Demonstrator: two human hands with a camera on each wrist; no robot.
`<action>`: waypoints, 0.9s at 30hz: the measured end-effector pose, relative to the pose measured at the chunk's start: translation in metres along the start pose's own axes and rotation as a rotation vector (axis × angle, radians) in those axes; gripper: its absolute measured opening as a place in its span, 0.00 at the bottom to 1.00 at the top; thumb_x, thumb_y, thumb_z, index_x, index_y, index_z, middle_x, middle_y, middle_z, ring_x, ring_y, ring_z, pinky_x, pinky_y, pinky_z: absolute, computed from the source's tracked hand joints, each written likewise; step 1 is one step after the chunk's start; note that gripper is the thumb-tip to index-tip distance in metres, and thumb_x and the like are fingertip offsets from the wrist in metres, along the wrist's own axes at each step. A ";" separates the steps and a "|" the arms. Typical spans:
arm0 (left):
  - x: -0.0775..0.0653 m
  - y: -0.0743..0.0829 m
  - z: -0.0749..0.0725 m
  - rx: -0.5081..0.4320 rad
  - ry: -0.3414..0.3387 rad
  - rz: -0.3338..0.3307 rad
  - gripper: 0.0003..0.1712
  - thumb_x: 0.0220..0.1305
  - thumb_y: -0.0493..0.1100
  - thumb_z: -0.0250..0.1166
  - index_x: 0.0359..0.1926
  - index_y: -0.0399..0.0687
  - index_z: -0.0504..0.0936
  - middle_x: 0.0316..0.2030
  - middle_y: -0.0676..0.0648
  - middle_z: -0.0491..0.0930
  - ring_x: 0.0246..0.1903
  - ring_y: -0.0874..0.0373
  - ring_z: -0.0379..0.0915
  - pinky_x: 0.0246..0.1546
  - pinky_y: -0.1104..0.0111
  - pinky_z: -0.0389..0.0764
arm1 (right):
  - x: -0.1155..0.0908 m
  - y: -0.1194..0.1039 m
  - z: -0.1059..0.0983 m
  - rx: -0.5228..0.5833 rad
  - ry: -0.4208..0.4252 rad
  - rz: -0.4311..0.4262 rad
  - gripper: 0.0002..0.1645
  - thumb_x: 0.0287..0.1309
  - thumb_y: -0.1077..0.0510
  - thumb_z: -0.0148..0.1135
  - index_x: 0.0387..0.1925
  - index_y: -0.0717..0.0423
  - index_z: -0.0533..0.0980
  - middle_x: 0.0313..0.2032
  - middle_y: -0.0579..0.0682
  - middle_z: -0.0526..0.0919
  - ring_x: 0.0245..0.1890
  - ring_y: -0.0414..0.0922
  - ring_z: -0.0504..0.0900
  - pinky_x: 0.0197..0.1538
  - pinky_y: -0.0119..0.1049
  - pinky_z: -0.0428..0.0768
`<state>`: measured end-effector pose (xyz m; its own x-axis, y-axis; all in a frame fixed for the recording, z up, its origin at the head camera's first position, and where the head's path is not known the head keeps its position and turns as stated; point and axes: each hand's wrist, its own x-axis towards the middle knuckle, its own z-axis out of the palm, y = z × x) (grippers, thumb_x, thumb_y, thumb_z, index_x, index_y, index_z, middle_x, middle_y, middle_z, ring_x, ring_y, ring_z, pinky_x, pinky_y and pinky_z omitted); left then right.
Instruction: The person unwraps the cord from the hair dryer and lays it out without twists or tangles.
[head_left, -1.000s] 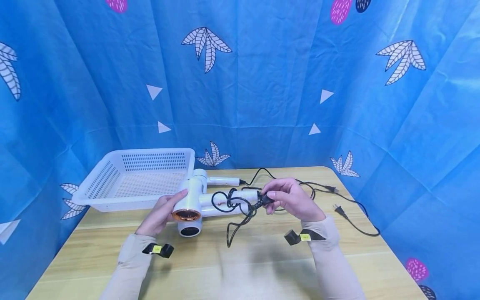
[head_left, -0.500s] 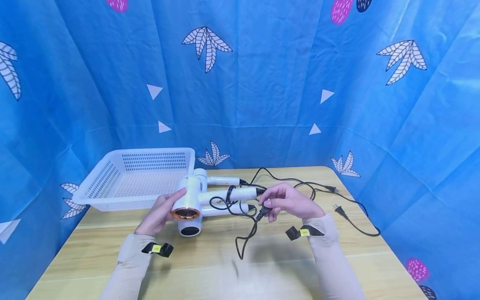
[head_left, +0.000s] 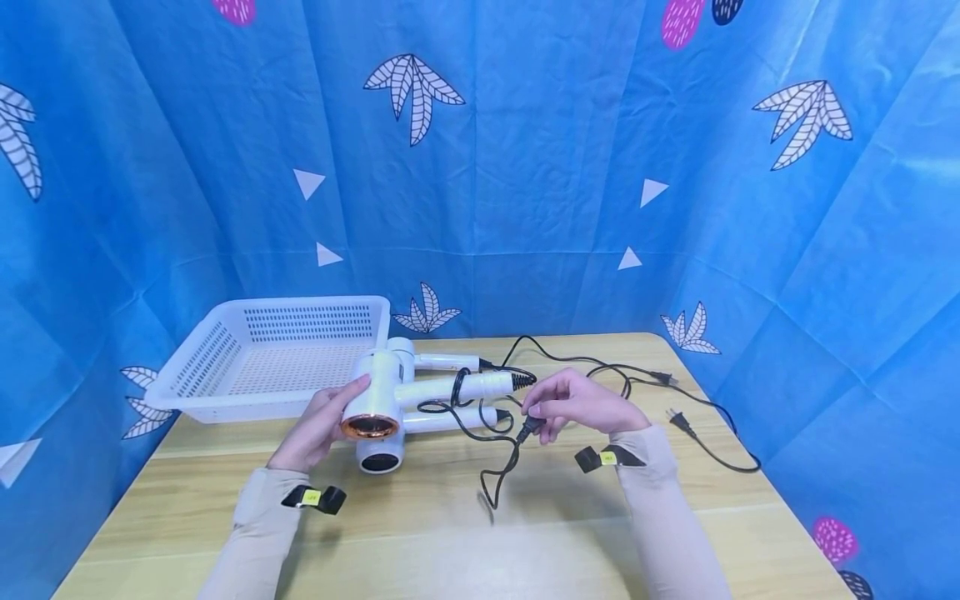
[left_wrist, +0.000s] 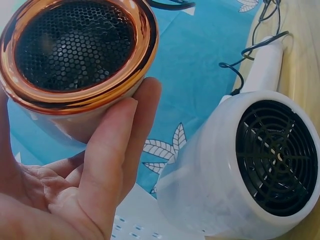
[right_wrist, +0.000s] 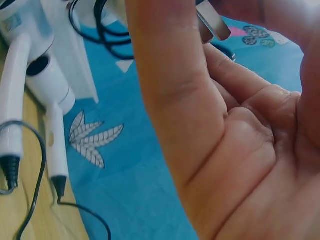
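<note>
My left hand (head_left: pixel 318 429) grips the head of a white hair dryer (head_left: pixel 382 383), held above the table with its handle pointing right. Its copper-coloured ring (left_wrist: pixel 112 102) and dark mesh fill the upper left of the left wrist view. A loop of black cord (head_left: pixel 459 390) hangs round the handle. Between thumb and fingers, my right hand (head_left: pixel 585 402) pinches the black plug (head_left: pixel 532 424) at the cord's end; a metal prong (right_wrist: pixel 215 21) shows in the right wrist view. Beneath lies a second white hair dryer (head_left: pixel 450 419), and a third (head_left: pixel 446 362) lies behind.
A white perforated basket (head_left: pixel 266 406) stands at the back left, close to the dryers. Two more black plugs (head_left: pixel 680 421) (head_left: pixel 663 378) lie with their cords on the right of the wooden table (head_left: pixel 420 542). A blue patterned curtain (head_left: pixel 540 167) surrounds the table.
The tangled cord round the held dryer's handle has loosened, leaving fewer turns. My right hand has moved slightly down with the plug, and the cord hangs lower. My left hand is almost still.
</note>
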<state>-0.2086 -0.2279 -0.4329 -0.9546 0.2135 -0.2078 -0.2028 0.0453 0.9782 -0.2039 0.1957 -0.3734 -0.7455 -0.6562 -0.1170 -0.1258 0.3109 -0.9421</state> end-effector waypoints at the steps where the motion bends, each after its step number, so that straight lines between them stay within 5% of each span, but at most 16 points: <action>1: 0.000 0.000 0.000 0.000 -0.002 0.001 0.45 0.77 0.65 0.52 0.72 0.29 0.64 0.44 0.52 0.86 0.44 0.62 0.85 0.50 0.68 0.86 | 0.001 0.001 0.000 -0.009 0.009 0.013 0.16 0.69 0.58 0.63 0.51 0.67 0.81 0.36 0.53 0.91 0.28 0.45 0.90 0.41 0.48 0.90; 14: -0.004 0.002 0.003 -0.005 -0.024 0.019 0.42 0.78 0.64 0.51 0.69 0.28 0.67 0.41 0.53 0.87 0.43 0.62 0.85 0.49 0.68 0.86 | 0.006 0.009 -0.005 -0.011 0.208 0.108 0.20 0.68 0.57 0.64 0.50 0.72 0.79 0.38 0.71 0.88 0.29 0.46 0.90 0.42 0.48 0.90; 27: -0.004 0.003 0.006 0.035 -0.035 0.017 0.37 0.77 0.63 0.54 0.62 0.30 0.74 0.37 0.52 0.88 0.41 0.60 0.85 0.48 0.67 0.84 | 0.007 0.004 -0.007 0.127 0.445 0.053 0.23 0.70 0.61 0.62 0.57 0.76 0.75 0.42 0.56 0.89 0.32 0.42 0.90 0.45 0.39 0.90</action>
<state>-0.2045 -0.2223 -0.4289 -0.9494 0.2486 -0.1919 -0.1785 0.0757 0.9810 -0.2147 0.1971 -0.3760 -0.9607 -0.2739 -0.0461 -0.0192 0.2313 -0.9727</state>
